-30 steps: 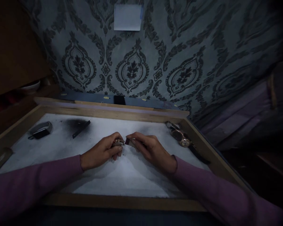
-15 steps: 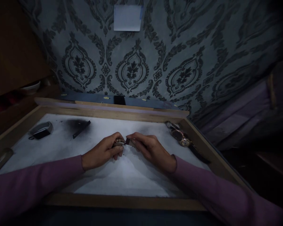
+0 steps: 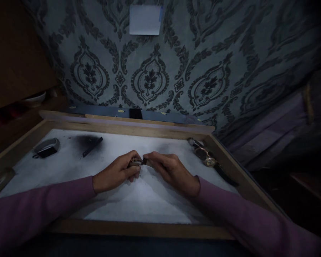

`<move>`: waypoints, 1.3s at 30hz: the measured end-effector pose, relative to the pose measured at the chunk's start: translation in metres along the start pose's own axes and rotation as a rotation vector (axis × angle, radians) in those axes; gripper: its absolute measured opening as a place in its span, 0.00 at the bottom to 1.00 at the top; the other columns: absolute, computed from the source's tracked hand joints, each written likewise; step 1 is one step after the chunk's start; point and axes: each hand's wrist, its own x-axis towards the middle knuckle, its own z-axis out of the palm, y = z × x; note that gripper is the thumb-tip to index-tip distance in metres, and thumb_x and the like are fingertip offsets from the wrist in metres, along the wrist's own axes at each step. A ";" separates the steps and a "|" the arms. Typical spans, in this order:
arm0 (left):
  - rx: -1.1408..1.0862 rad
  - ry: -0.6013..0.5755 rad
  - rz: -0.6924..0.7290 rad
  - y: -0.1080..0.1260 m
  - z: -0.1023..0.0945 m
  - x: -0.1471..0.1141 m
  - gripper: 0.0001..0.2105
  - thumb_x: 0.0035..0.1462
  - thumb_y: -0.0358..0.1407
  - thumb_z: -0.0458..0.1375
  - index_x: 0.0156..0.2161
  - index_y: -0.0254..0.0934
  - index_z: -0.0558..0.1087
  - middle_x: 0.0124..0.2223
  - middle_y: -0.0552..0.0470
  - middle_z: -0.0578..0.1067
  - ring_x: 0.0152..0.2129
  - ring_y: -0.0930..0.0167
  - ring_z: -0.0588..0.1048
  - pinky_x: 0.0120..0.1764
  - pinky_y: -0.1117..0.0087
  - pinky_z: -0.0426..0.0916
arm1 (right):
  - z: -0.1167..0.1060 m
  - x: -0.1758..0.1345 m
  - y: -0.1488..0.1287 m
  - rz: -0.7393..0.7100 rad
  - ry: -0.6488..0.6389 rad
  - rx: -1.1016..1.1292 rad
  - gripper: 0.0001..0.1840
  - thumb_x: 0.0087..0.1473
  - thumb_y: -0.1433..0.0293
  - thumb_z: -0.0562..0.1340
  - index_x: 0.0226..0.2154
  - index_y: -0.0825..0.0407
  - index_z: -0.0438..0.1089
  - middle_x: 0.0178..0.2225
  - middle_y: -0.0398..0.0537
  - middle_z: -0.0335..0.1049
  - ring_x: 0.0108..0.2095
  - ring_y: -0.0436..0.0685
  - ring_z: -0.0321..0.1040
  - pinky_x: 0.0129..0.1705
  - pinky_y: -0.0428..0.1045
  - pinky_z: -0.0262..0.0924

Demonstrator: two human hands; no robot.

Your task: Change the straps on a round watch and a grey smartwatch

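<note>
My left hand [image 3: 117, 172] is closed around a small round watch [image 3: 136, 162] with a gold-toned edge, held over the middle of the white work surface [image 3: 139, 210]. My right hand [image 3: 172, 169] pinches a small flat dark piece [image 3: 144, 161], whose exact kind I cannot make out. The near end of that piece meets or almost meets the watch's right side. Fingers cover much of both things, and the dim light hides finer detail.
A wooden rim [image 3: 139, 228] encloses the surface. At left lie a smartwatch [image 3: 46, 148] and a dark narrow bar [image 3: 92, 146] on a black smudge. Several wristwatches [image 3: 210, 161] lie along the right side. A dark phone-like rectangle [image 3: 135, 114] rests behind the rim.
The dark piece in my right hand has turned slightly beside the watch, showing less of its flat face. My left hand has hardly moved.
</note>
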 end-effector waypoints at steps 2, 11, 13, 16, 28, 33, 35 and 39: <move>0.001 -0.001 0.001 0.000 0.000 0.000 0.07 0.62 0.38 0.52 0.37 0.37 0.61 0.28 0.56 0.69 0.22 0.76 0.67 0.28 0.73 0.62 | 0.000 0.000 0.001 -0.005 0.004 -0.002 0.12 0.63 0.76 0.52 0.44 0.56 0.69 0.30 0.48 0.75 0.25 0.49 0.69 0.28 0.43 0.60; -0.004 -0.008 -0.007 -0.002 0.000 0.001 0.06 0.62 0.36 0.52 0.37 0.36 0.61 0.28 0.56 0.69 0.22 0.76 0.67 0.28 0.72 0.63 | -0.001 -0.001 0.000 -0.073 0.007 -0.079 0.14 0.63 0.77 0.52 0.46 0.55 0.69 0.30 0.48 0.75 0.26 0.49 0.70 0.28 0.44 0.60; -0.001 -0.007 -0.015 0.000 0.000 0.000 0.06 0.62 0.37 0.52 0.37 0.36 0.61 0.28 0.56 0.69 0.22 0.76 0.67 0.28 0.72 0.63 | -0.002 -0.001 0.000 -0.091 0.000 -0.114 0.14 0.63 0.77 0.51 0.46 0.55 0.69 0.30 0.48 0.75 0.26 0.49 0.70 0.28 0.44 0.61; 0.001 -0.007 -0.014 0.001 0.000 0.000 0.06 0.62 0.38 0.52 0.37 0.37 0.61 0.28 0.56 0.69 0.23 0.76 0.67 0.29 0.72 0.63 | -0.002 -0.002 -0.001 -0.097 -0.022 -0.161 0.15 0.63 0.77 0.50 0.46 0.55 0.69 0.30 0.49 0.74 0.27 0.50 0.70 0.28 0.45 0.61; -0.005 -0.009 -0.018 -0.001 0.000 0.001 0.07 0.62 0.38 0.52 0.37 0.36 0.62 0.28 0.56 0.69 0.23 0.76 0.67 0.29 0.73 0.63 | -0.002 -0.004 0.001 -0.117 -0.053 -0.285 0.17 0.64 0.78 0.49 0.48 0.54 0.69 0.27 0.47 0.71 0.24 0.50 0.65 0.26 0.44 0.56; -0.033 -0.006 -0.028 -0.001 0.000 0.001 0.08 0.62 0.39 0.53 0.37 0.36 0.62 0.27 0.56 0.69 0.23 0.75 0.68 0.28 0.72 0.64 | -0.004 -0.004 0.000 -0.179 -0.048 -0.390 0.20 0.62 0.80 0.49 0.50 0.52 0.68 0.24 0.44 0.66 0.21 0.49 0.59 0.23 0.44 0.50; -0.055 -0.011 -0.031 -0.001 0.000 0.000 0.09 0.62 0.40 0.54 0.37 0.36 0.62 0.27 0.56 0.70 0.23 0.75 0.68 0.28 0.72 0.64 | -0.005 -0.004 -0.001 -0.197 -0.049 -0.428 0.21 0.61 0.80 0.49 0.50 0.51 0.68 0.23 0.43 0.64 0.19 0.49 0.56 0.21 0.45 0.48; -0.092 -0.026 -0.046 -0.002 0.000 0.001 0.10 0.61 0.41 0.54 0.36 0.36 0.62 0.28 0.55 0.71 0.22 0.75 0.69 0.28 0.72 0.65 | -0.004 -0.004 -0.001 -0.178 -0.054 -0.378 0.21 0.61 0.80 0.48 0.51 0.51 0.68 0.24 0.44 0.66 0.20 0.49 0.58 0.22 0.44 0.51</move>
